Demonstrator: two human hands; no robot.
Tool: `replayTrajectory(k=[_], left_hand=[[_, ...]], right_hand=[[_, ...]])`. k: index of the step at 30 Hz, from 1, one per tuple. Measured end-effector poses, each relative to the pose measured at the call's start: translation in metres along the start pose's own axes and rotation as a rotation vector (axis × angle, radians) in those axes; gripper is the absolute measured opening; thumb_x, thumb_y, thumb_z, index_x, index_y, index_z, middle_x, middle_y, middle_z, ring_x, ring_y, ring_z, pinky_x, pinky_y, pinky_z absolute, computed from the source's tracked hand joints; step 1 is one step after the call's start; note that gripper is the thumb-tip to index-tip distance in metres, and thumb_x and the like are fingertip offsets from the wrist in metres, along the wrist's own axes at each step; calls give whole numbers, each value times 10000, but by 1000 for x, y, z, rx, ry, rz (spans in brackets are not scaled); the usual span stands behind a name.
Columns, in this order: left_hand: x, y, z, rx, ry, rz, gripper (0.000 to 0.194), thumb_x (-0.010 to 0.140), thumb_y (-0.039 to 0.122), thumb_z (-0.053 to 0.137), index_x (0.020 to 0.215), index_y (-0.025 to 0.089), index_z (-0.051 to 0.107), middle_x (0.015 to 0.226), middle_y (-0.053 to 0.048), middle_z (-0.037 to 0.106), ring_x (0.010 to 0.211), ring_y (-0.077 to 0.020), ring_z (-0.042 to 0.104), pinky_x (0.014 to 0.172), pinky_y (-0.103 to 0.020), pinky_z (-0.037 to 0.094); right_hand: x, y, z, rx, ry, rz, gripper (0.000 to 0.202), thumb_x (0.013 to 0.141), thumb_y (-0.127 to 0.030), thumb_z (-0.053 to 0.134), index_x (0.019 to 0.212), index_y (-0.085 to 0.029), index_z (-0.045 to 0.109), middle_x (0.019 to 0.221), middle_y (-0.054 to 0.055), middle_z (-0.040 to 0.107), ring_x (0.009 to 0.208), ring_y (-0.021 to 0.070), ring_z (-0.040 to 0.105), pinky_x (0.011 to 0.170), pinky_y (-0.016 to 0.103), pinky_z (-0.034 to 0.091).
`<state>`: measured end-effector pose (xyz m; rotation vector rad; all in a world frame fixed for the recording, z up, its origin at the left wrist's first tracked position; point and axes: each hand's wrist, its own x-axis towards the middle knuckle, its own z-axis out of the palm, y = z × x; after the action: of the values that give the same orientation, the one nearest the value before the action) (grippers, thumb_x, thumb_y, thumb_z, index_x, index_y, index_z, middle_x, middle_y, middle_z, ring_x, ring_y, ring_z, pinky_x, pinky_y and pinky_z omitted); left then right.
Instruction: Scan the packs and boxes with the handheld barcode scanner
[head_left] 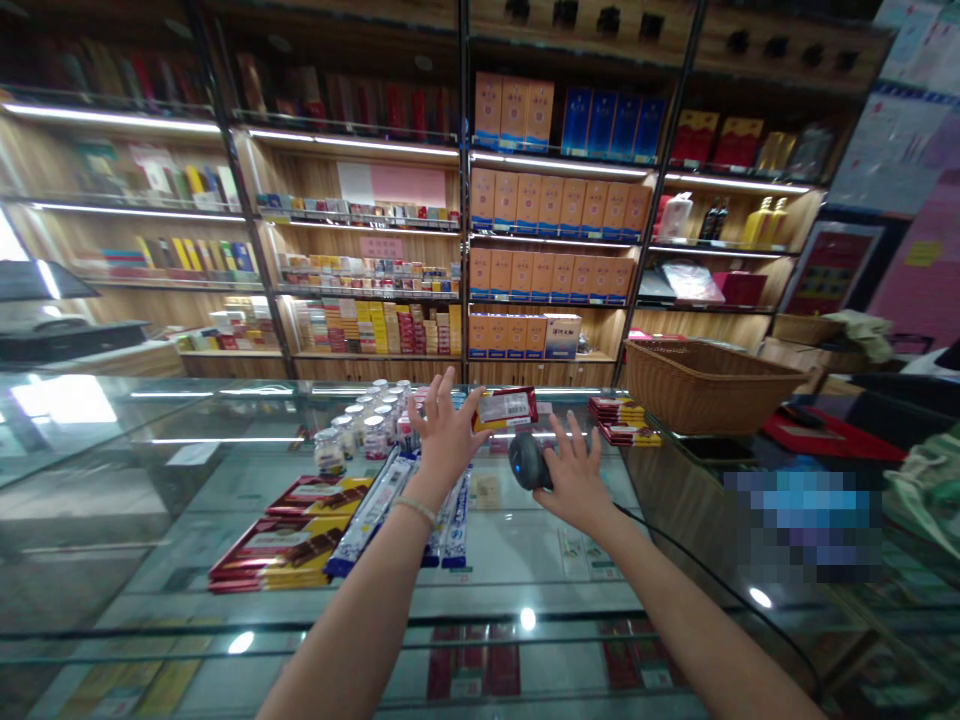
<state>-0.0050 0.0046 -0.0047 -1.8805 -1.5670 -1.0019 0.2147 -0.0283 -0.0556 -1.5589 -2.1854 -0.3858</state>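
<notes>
Wooden shelves (555, 234) stocked with orange, blue and red boxes filled the background, behind a long glass-topped table (510, 590). A brown wicker basket (705, 390) sat near the table's far right corner. Left of centre lay stacked red-and-yellow chocolate packs (281, 545), with long blue-and-white sachets (379, 500) just beside them on the right. Small lidded jars (375, 438) stood in a cluster beyond, towards the far edge; a smaller stack of red-and-yellow packs (624, 422) lay near the basket. Two bare hands reached in from the near edge. The left hand (444, 435) held a single barcoded packet (508, 408) by its left end, above the table, with its other fingers spread apart. The right hand (579, 475) had its thumb and a finger closed on a dark scanner (528, 462), its remaining fingers raised apart. The scanner, showing a small blue light, was just in front of the packet. A thin bracelet (415, 508) circled the left wrist.
</notes>
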Motion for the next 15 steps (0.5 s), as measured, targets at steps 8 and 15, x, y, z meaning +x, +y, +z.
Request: replayTrajectory(k=[8, 15], left_hand=[[-1, -1, 2, -12, 8, 2, 698, 703, 384, 890, 1352, 347, 634, 1699, -144, 278, 1540, -407, 281, 1225, -691, 54], [0, -4, 6, 12, 13, 10, 717, 700, 425, 890, 1364, 358, 627, 1690, -147, 299, 1545, -398, 271, 1223, -692, 46]], right_hand=[[1, -1, 0, 24, -85, -18, 459, 748, -435, 717, 1124, -173, 698, 1701, 171, 239, 1579, 403, 107, 1218, 687, -28], [5, 2, -2, 72, -233, -48, 540, 778, -487, 682, 1210, -163, 675, 1705, 172, 226, 1581, 404, 112, 1215, 702, -7]])
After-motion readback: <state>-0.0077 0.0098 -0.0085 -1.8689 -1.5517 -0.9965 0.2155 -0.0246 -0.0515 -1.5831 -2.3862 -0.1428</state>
